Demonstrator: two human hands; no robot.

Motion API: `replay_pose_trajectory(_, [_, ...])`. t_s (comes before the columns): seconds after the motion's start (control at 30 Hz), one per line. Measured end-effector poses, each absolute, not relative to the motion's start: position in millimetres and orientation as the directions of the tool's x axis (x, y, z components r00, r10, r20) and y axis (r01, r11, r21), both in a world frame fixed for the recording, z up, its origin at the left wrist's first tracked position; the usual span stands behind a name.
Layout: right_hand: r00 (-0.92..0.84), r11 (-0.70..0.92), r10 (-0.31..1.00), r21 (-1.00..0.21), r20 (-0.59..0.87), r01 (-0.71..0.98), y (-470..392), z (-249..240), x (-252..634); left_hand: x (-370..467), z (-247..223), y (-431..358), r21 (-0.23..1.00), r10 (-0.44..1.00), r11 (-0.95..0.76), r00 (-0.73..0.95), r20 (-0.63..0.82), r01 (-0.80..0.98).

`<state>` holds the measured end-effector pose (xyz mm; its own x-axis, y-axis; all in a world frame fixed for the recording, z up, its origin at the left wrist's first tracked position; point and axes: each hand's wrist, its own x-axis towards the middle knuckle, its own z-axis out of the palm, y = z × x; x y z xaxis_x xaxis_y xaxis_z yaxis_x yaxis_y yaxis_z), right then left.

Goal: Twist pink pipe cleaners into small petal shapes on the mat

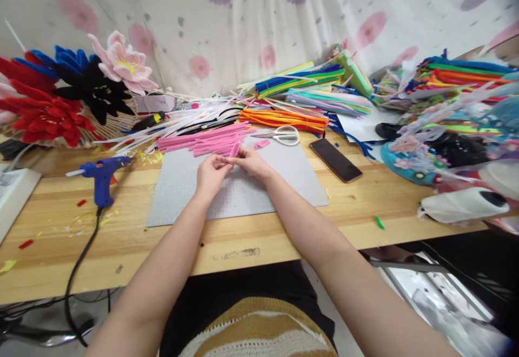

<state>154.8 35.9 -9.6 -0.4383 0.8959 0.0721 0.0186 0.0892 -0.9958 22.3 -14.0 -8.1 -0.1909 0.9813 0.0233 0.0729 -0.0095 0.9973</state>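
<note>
The left hand and the right hand meet over the back part of the gray mat. Their fingertips are close together, with the fingers bent in and almost closed. Between them they pinch a small pink fuzzy piece, which pokes up over the mat's back edge. I can't tell which hand grips it harder.

Just behind the hands, a pile of pink fuzzy sticks lies along the back edge of the mat. A little pink loop lies on the mat near its back edge, to the right of the hands. Close by, scissors with white handles lie at the mat's back right corner.

To the right of the mat is a black phone, and farther right a white roll lies on its side. To the left of the mat sits a blue glue gun with a black cord. Behind the mat are orange sticks and white sticks. Far back to the left of the mat are big fuzzy flowers: a pink one, a black one and a red one.
</note>
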Motion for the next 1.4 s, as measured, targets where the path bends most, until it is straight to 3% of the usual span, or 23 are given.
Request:
replay_pose_trajectory(0.23, [-0.414,0.209,0.898,-0.973,0.150,0.100,38,-15,152,21,1,-13,0.975,0.972,0.157,-0.152,-0.180,-0.155])
replay_pose_trajectory(0.4, [-0.455,0.369,0.850,-0.917,0.267,0.151,36,-7,153,18,7,-15,0.943,0.967,0.247,-0.010,-0.255,-0.222])
replay_pose_trajectory(0.57, [-0.495,0.349,0.835,-0.926,0.240,0.141,30,1,155,16,10,-16,0.904,0.954,0.300,0.092,-0.286,-0.305])
replay_pose_trajectory(0.73, [-0.503,0.270,0.847,-0.953,0.169,0.135,30,1,157,13,12,-14,0.925,0.961,0.263,-0.009,-0.276,-0.272])
replay_pose_trajectory(0.87, [-0.483,0.322,0.856,-0.922,0.186,0.216,32,-3,157,12,11,-13,0.943,0.964,0.223,-0.087,-0.251,-0.248])
replay_pose_trajectory(1.07, [-0.421,0.585,0.806,-0.667,0.415,0.462,24,-1,149,16,4,-9,0.980,0.954,0.101,-0.265,-0.144,-0.170])
replay_pose_trajectory(1.17, [-0.453,0.646,0.763,-0.578,0.461,0.499,19,4,147,17,3,-9,0.980,0.942,0.050,-0.317,-0.109,-0.191])
replay_pose_trajectory(1.27, [-0.476,0.625,0.773,-0.634,0.420,0.456,18,7,149,16,5,-9,0.969,0.950,0.040,-0.292,-0.114,-0.245])
replay_pose_trajectory(1.4, [-0.426,0.396,0.870,-0.865,0.247,0.308,24,4,152,13,7,-11,0.982,0.972,0.060,-0.215,-0.098,-0.180])
